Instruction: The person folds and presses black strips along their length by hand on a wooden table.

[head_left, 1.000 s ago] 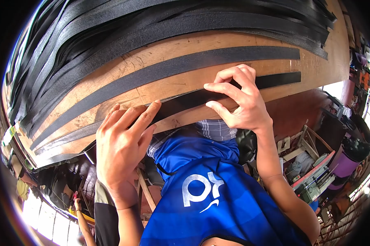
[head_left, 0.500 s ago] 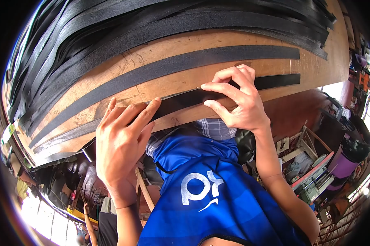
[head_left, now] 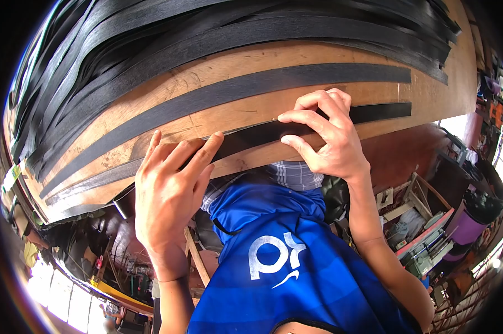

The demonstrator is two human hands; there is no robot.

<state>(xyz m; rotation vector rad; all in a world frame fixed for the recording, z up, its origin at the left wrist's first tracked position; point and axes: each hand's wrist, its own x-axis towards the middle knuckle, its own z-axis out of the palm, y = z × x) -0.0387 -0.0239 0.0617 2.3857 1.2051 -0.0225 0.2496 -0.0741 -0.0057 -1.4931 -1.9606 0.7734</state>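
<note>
A glossy black strip [head_left: 255, 136] lies along the near edge of the wooden table, with a lighter, dull stretch of strip [head_left: 98, 182] at its left. My left hand [head_left: 176, 181] spans it, the index fingertip at its far edge and the thumb near the close edge; the little finger sticks out. Further right, my right hand [head_left: 329, 136] straddles the same strip, fingertips on the far edge and thumb on the near one. The strip's right end [head_left: 382, 112] shows beyond that hand. A second black strip [head_left: 229, 89] lies flat behind, touched by neither hand.
A thick heap of long black strips [head_left: 218, 42] covers the back of the wooden table [head_left: 429, 103]. Below the table, a wooden frame [head_left: 415, 195] and other clutter stand on the right. A yellow bar [head_left: 115, 292] is at lower left.
The view has shifted slightly, so everything sits a little further right. Both hands keep nearly the same pose on the strip. A person's arm at lower left is out of sight.
</note>
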